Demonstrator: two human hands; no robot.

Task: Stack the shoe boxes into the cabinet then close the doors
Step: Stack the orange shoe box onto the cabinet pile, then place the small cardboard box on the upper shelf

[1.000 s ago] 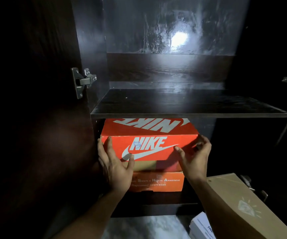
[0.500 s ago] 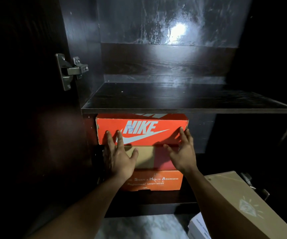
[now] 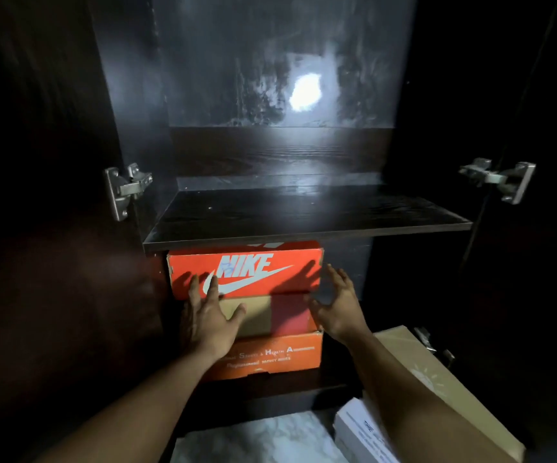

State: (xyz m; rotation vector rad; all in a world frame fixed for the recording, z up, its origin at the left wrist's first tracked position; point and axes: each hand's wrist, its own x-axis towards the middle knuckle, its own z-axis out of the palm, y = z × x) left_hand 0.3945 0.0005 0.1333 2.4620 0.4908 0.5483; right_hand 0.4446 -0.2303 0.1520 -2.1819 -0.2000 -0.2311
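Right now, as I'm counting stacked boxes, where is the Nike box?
Head view: the Nike box sits centre-left, stacked atop another orange box, tucked just under the shelf.

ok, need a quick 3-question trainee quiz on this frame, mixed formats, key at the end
1. True or false: the Nike box sits on top of the shelf.
2. What lies outside the cabinet, lower right? A) a brown box and a white box B) two orange boxes C) nothing
3. Short answer: is either hand gripping a box?

Key
1. False: it sits below the shelf, on another orange box.
2. A.
3. No: the left hand has straight fingers at the Nike box front, and the right hand is spread by its right edge.
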